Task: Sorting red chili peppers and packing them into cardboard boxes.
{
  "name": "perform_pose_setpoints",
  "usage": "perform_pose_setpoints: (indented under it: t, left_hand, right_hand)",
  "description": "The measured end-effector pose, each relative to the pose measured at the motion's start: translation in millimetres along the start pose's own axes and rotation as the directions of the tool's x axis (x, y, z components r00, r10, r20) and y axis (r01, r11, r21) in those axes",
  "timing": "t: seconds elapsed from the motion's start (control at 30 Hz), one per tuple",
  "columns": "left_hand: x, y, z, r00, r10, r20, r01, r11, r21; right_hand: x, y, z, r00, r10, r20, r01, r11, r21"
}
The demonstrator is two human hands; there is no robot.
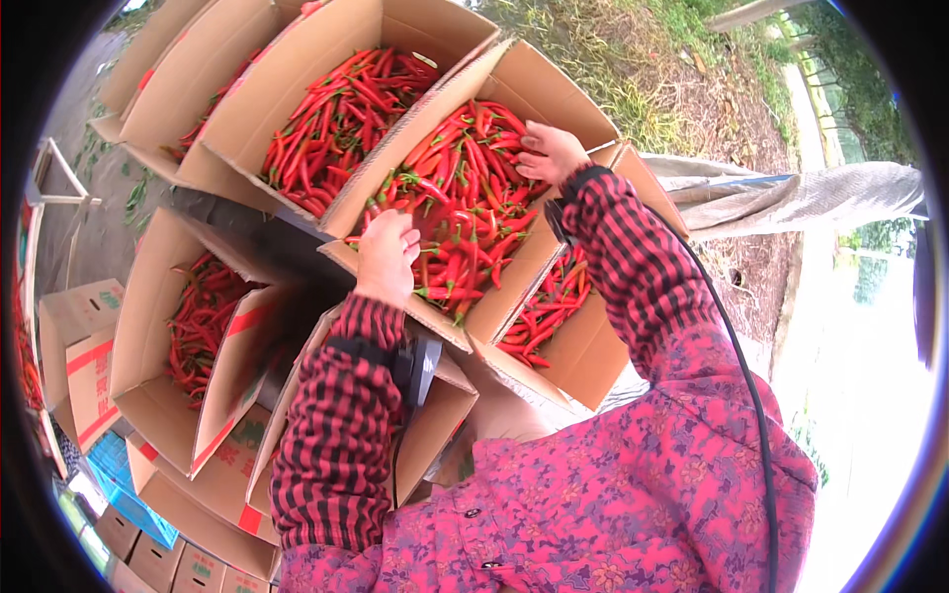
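An open cardboard box (578,114) full of red chili peppers (473,163) with green stems stands in front of me. Over its left edge is my left hand (388,259), its fingers slightly bent and apart, close to the peppers. My right hand (551,155) hovers at the far right inside of the box, its loosely bent fingers pointing left over the peppers. I see no pepper held in either hand. Some peppers between the hands look blurred.
Another open box of chili peppers (336,128) adjoins on the left; a part-filled one (549,306) sits nearer me. More pepper boxes (148,341) stand at left. A rolled grey sheet (820,203) lies beyond the right side. A black cable (736,346) runs along my right arm.
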State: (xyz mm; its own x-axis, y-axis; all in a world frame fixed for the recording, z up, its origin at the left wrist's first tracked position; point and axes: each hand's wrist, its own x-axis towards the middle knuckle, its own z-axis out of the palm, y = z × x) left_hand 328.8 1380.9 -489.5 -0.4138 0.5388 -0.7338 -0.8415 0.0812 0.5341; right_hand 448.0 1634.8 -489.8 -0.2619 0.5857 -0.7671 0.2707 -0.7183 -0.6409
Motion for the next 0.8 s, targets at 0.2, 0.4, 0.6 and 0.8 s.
perform_pose_setpoints:
  t: [0.2,0.4,0.6,0.8]
  left_hand:
    - [101.8,-74.7,-16.3,0.864,-0.024,-0.502,0.278,0.855,0.437]
    - [113.2,-139.2,20.4,0.945,0.224,-0.240,0.236,0.045,0.971]
    - [105.3,-108.5,-21.6,0.973,-0.131,-0.189,0.154,-0.238,0.959]
    - [110.8,-117.2,-21.6,0.994,-0.102,-0.044,0.032,-0.116,0.993]
  right_hand:
    - [74.6,26.1,30.1,0.977,0.017,0.214,0.214,-0.032,-0.976]
    - [250.6,100.9,-108.1,0.977,0.164,0.139,0.194,-0.398,-0.897]
    - [218.3,156.8,-26.2,0.962,0.267,0.061,0.042,0.078,-0.996]
    - [191.3,141.8,-24.7,0.966,0.248,-0.079,-0.128,0.190,-0.973]
